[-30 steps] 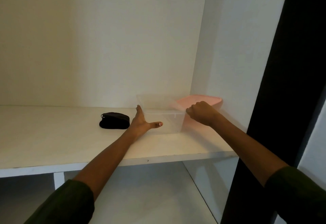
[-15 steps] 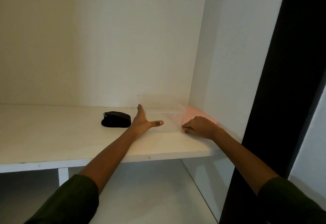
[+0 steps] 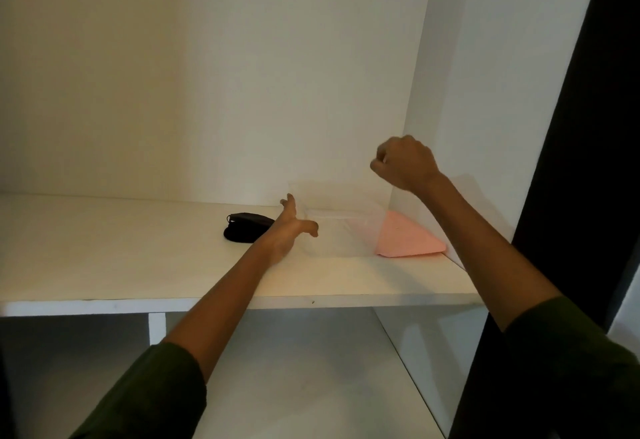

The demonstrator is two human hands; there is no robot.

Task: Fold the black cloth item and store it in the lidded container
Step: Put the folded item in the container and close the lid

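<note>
Black cloth (image 3: 247,231) just beside flat left hand (image 3: 289,227) | right hand (image 3: 403,161) fisted, up high

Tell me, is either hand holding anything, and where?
Nothing is gripped. The left hand lies flat against the left side of the clear box; the right hand hangs above it, curled, apparently empty.

white shelf (image 3: 104,251) | white walls (image 3: 207,75) (dim light) | dark frame (image 3: 568,161)
</note>
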